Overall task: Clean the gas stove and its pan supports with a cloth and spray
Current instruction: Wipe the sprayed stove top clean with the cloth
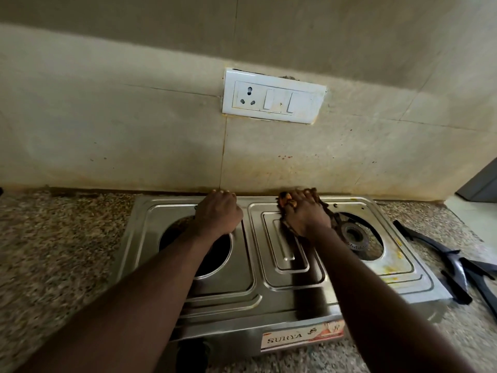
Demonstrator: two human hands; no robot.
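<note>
1. The gas stove [269, 278] is sitting on the speckled worktop [67, 238], its back edge close to the wall; it is a steel two-burner top with stamped ridges, a "SURYA" label on its front face, and yellowish stains showing around the right burner [355, 235].
2. The cloth [326, 208] is lying at the stove's back edge, between the middle panel and the right burner; it is looking dark and patterned, with orange patches.
3. Your right hand [305, 214] is pressing down flat on the cloth, fingers spread over it and pointing toward the wall, so the cloth is showing only around the hand's edges.
4. Your left hand [217, 214] is curling over the stove's back edge behind the left burner opening [196, 246], gripping the rim.
5. Both burners are standing bare; the dark pan supports [457, 267] are lying on the worktop just beside the stove's right edge, overlapping each other.
6. A white socket plate [273, 96] is hanging on the stained wall above the stove.
</note>
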